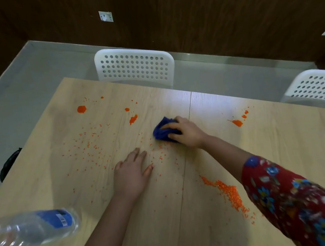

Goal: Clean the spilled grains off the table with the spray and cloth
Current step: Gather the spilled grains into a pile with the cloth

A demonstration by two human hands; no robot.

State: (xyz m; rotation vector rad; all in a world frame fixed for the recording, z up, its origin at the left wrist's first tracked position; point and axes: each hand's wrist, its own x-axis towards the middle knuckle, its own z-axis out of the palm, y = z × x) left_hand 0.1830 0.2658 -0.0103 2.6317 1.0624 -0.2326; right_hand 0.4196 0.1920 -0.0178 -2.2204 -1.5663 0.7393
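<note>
Blue crumpled cloth (161, 131) is clutched in the right grip (186, 132), left grip (131, 173) flat-fingered on woodgrain table (284, 148) amid orange grains (229, 193).

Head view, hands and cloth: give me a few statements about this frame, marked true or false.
1. The right hand grips the blue cloth on the table. True.
2. The left hand holds the bottle. False: it rests flat on the table, and the clear bottle is apart at the near left.
3. Orange grains remain scattered on the table. True.
4. The chair across the table is black. False: it is white.
</note>
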